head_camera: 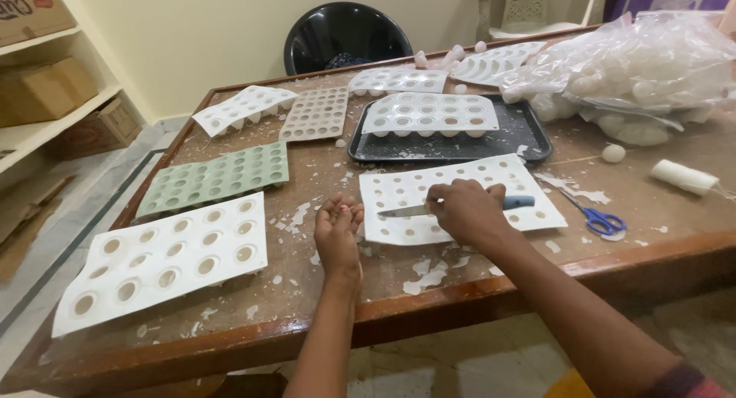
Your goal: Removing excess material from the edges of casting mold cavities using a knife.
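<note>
Your right hand (466, 210) grips a blue-handled knife (452, 208), long axis running 9 to 3 o'clock across the white mould (529, 191) on the desk (322, 175); your left hand (338, 231), loosely cupped, rests at the blade's 9 o'clock.

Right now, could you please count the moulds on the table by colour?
White moulds: 6
Green mould: 1
Beige mould: 1
Total: 8
The right hand holds a knife on one white mould.
</note>
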